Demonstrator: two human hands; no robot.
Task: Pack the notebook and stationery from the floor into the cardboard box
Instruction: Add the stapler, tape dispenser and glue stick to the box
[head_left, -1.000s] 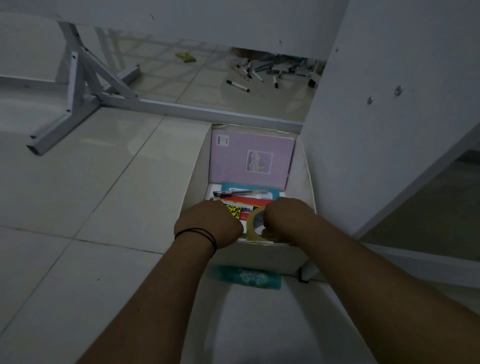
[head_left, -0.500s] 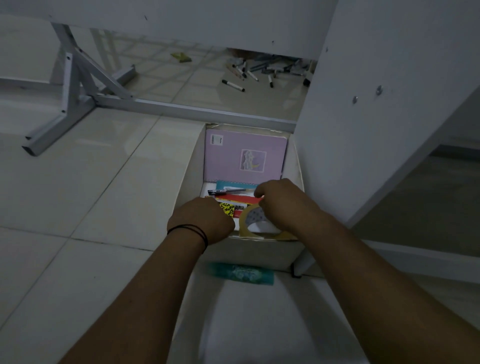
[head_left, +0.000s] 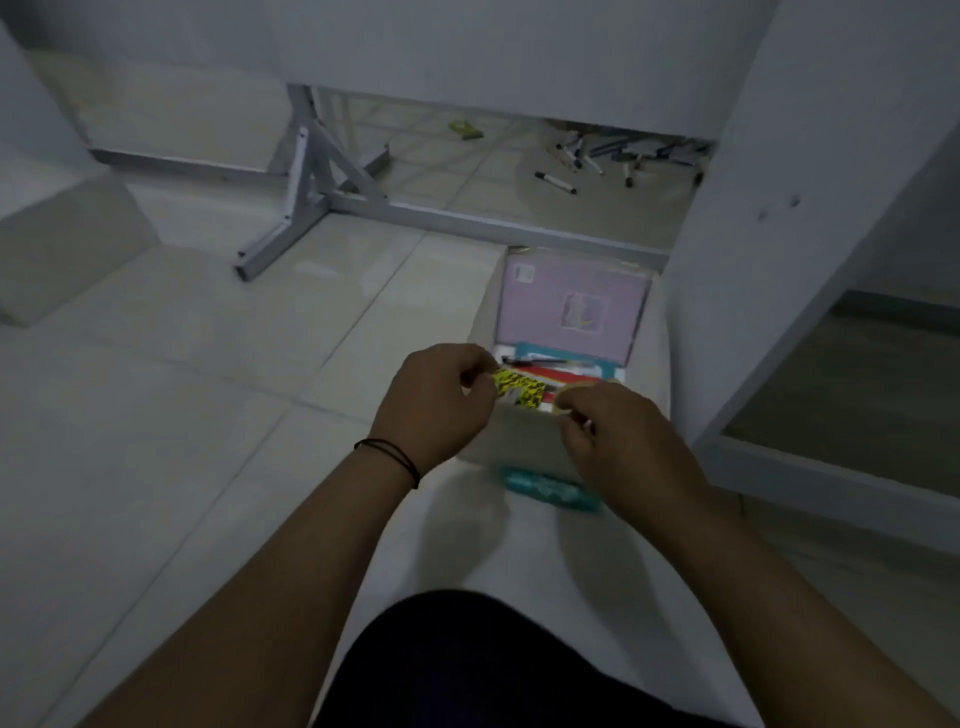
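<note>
The pale tiled floor (head_left: 197, 415) carries the open cardboard box (head_left: 524, 441) at centre frame, with a teal item (head_left: 545, 488) (too blurred to name) lying just before its near wall. Toward the upper right, loose markers (head_left: 592, 161) lie scattered, a grey metal table leg frame (head_left: 311, 208) stands at upper centre, and a small yellow scrap (head_left: 466, 130) lies beyond it.

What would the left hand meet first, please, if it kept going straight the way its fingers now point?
Probably the yellow-and-black item right at the left hand's fingertips, inside the cardboard box; depth is hard to judge.
</note>
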